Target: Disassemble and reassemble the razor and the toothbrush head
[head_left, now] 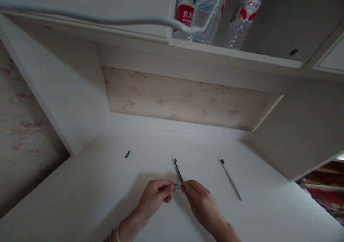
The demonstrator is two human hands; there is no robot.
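Note:
My left hand (156,194) and my right hand (198,198) meet over the white desk (88,199), fingertips pinched together on a small green piece (177,186) between them. A thin dark pen-like stick (177,169) lies on the desk just beyond my fingers; its near end is hidden behind my right hand. A slim white stick with a dark tip (230,179) lies to the right of my right hand. A small green cap-like piece (127,154) rests alone on the desk to the far left.
White side panels wall in the desk on the left (53,102) and right (298,141), with flowered wallpaper (185,100) at the back. Plastic water bottles (206,13) stand on the shelf above. A white cable (80,16) hangs across the top.

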